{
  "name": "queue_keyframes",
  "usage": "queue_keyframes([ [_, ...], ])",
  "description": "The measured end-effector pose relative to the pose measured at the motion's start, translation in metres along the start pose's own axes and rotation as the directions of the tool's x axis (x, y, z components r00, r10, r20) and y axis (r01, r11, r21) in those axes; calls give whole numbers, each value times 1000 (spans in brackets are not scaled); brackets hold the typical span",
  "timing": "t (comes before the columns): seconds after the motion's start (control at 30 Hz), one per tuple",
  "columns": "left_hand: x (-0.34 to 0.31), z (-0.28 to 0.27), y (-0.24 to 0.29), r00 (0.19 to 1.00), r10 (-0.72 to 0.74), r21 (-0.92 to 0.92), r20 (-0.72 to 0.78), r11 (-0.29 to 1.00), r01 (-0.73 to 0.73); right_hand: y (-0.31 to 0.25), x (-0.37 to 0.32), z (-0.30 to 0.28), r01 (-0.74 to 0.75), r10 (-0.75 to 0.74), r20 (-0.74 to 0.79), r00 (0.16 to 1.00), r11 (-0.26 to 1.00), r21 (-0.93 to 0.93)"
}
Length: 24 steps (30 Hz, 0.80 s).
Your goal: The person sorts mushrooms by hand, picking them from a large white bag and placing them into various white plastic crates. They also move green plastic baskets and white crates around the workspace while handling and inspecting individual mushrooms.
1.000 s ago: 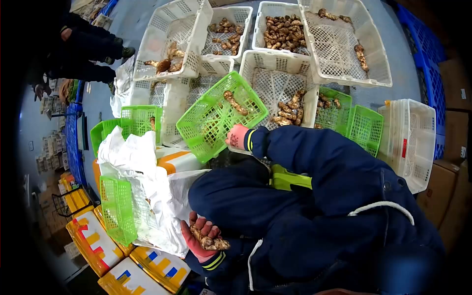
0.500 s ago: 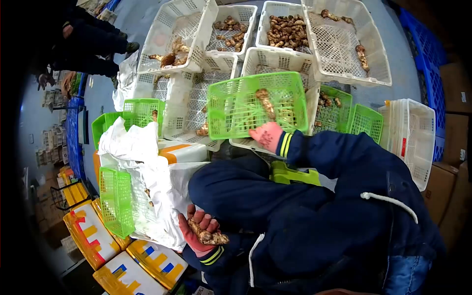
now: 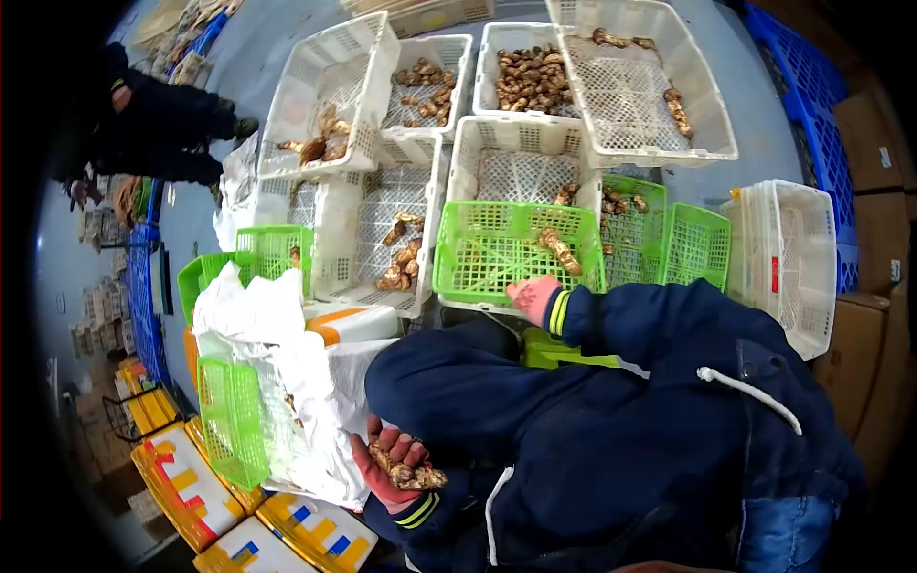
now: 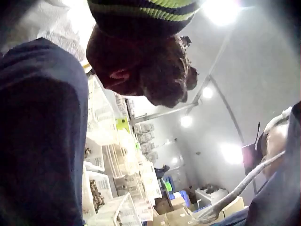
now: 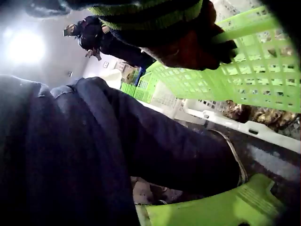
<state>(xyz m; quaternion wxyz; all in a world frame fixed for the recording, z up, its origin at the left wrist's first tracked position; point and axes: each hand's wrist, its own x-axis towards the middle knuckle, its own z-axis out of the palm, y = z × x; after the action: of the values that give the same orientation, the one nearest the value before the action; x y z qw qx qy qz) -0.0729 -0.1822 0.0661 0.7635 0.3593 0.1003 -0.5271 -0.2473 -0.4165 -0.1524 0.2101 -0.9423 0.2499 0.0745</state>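
In the head view the left hand point(image 3: 390, 470), in a pinkish glove, lies palm up near the lap with its fingers curled round several brown mushrooms point(image 3: 416, 475). The right hand point(image 3: 535, 298) grips the near rim of a green basket point(image 3: 468, 250), fingers over its edge. That basket sits over the near part of a white crate point(image 3: 465, 158) and holds one long mushroom point(image 3: 559, 251). In the right wrist view the hand point(image 5: 188, 51) is dark against the green basket point(image 5: 263, 70). The left wrist view shows the hand point(image 4: 136, 66) in shadow round the mushrooms.
White crates with mushrooms point(image 3: 533, 80) stand in rows ahead. Small green baskets point(image 3: 695, 250) and stacked clear crates point(image 3: 788, 267) are at the right. White cloth point(image 3: 315, 411), a green basket point(image 3: 232, 420) and taped boxes point(image 3: 181, 482) lie left. Another person point(image 3: 172, 119) stands upper left.
The green basket has swung from a tilt at the centre to rest level, further right and nearer the body, with the right hand moving along. The left hand has stayed with its mushrooms.
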Motion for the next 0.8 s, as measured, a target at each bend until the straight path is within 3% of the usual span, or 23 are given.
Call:
queue_keyframes([
  [0.03,4,2,-3,1000,-9,3,9,1000,9,-2,4,-1,14,-12,37,999,998,-57],
  [0.07,6,4,-5,998,-37,-6,42,999,38,-1,12,7,55,-51,184,982,998,-17],
  [0.17,1,8,1,995,-44,-38,86,998,47,20,21,40,201,-193,320,927,980,7],
  [0.2,-4,11,3,999,16,-62,-38,998,-18,18,18,-5,44,-67,359,931,996,72],
  [0.23,-8,12,4,985,65,-79,-160,994,-79,35,19,-9,-94,38,287,957,978,184],
  [0.27,-5,1,7,990,57,-84,-131,994,-68,64,22,-9,-116,97,72,993,930,348],
  [0.3,-1,-1,5,990,51,-82,-128,995,-61,94,13,-24,-11,47,-215,975,986,166],
  [0.33,3,-1,3,989,32,-52,-146,998,-40,103,1,-80,-273,442,-46,896,628,729],
  [0.37,6,0,0,987,12,-25,-162,1000,-17,131,-2,-87,-296,618,168,768,109,949],
  [0.4,8,2,-2,988,5,-25,-155,1000,-9,175,-7,-80,-218,572,365,735,-311,925],
  [0.47,8,6,-4,998,-13,26,-63,1000,15,234,-20,-64,39,642,484,595,-624,780],
  [0.5,6,9,-5,1000,-19,52,-20,998,20,244,-24,-74,178,698,523,489,-667,724],
  [0.53,3,13,-4,994,28,145,-110,989,-11,254,-22,-79,369,744,538,395,-665,649],
  [0.57,3,12,-3,993,31,151,-113,989,-14,299,-27,-51,332,752,420,508,-621,710],
  [0.63,3,13,-3,999,-36,-79,-36,996,33,297,-24,-66,348,859,349,375,-479,806],
  [0.7,-3,16,-1,999,-23,-86,-46,996,19,303,-30,-60,312,829,383,408,-521,794],
  [0.73,-5,18,0,999,8,-4,-36,1000,-9,313,-32,-53,275,799,412,438,-555,785],
  [0.77,-6,19,1,999,37,77,-25,996,-35,315,-44,-38,413,794,462,395,-603,683],
  [0.8,-4,18,2,997,6,3,76,1000,-6,300,-66,-34,443,834,412,366,-546,711],
])
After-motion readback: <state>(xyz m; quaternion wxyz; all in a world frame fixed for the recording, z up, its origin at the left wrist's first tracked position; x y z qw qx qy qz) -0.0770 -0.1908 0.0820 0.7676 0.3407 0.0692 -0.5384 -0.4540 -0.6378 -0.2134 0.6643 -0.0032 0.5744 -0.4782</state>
